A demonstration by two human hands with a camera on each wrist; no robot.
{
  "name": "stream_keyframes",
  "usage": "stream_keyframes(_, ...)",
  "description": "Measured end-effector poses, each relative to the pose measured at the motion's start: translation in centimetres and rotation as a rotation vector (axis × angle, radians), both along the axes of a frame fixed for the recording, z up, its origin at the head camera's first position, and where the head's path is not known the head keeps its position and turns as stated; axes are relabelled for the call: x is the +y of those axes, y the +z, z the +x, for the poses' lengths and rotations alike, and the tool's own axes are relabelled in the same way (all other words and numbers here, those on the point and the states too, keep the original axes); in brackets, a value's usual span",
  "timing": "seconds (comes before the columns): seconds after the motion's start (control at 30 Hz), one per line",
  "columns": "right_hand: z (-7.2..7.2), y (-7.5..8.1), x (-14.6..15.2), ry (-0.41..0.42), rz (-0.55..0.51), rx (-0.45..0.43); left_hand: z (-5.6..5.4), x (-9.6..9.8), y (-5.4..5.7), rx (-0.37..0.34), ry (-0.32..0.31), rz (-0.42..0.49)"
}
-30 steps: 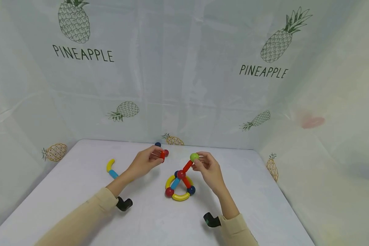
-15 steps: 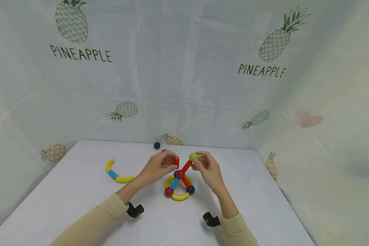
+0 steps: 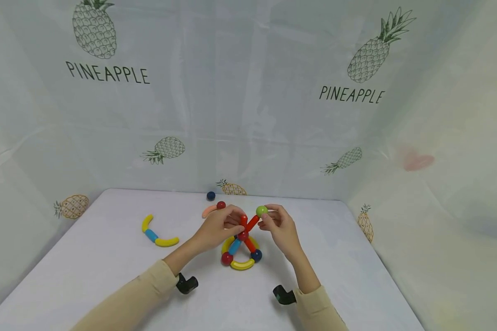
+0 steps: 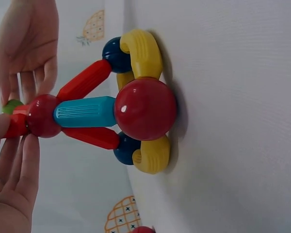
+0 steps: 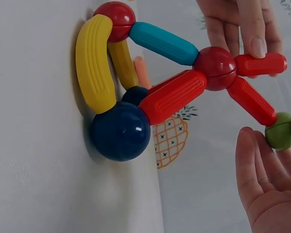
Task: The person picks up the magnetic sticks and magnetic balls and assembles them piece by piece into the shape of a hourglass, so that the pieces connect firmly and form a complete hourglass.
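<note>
A structure of balls and rods stands on the table. Its base is a ring of curved yellow rods with red and dark blue balls, and blue and red rods slope up to a red ball on top. My left hand pinches a short red rod, whose end is right at that top ball. Another red rod leans up to the right from the ball, with a green ball at its tip. My right hand holds the green ball between thumb and fingers.
Two curved yellow rods joined by a blue rod lie on the left of the table. Behind my left hand are a dark blue ball and a red ball with a pink curved rod. A pineapple-print curtain hangs behind.
My left hand has carried the red rod rightward and down to the top red ball, uncovering the pink rod and the yellow-blue piece. My right hand has stayed on the green ball.
</note>
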State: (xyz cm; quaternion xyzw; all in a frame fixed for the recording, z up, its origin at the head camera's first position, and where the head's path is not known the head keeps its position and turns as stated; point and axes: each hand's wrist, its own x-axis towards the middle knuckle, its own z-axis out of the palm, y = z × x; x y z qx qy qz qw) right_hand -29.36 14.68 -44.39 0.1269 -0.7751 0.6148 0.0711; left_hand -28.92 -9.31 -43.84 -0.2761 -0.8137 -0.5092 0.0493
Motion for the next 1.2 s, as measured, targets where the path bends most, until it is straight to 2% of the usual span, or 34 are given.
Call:
stream_keyframes(0.23,-0.4,-0.1,-0.2,-0.016,0.000,-0.030,-0.3,0.1,-0.5,0.008,0.006,-0.008)
stream_keyframes(0.53,-0.1,-0.2,0.1,-0.006,-0.014,-0.004,-0.1,0.3,-0.1,0.017,0.005,-0.031)
stream_keyframes(0.7,0.0,0.0,0.1,-0.020,-0.010,-0.034,0.0,0.3,-0.1,0.032,0.007,-0.035)
stream_keyframes(0.8,0.4,0.6,0.0,-0.024,-0.002,-0.048,0.0,0.3,-0.1,0.043,-0.001,-0.036)
stream_keyframes(1.0,2.0,2.8,-0.3,-0.005,0.008,-0.040,-0.2,0.1,-0.1,0.041,-0.027,-0.048)
stream_keyframes(1.2,2.5,3.2,-0.5,0.004,-0.012,-0.034,-1.5,-1.6,-0.1,0.027,-0.016,-0.106)
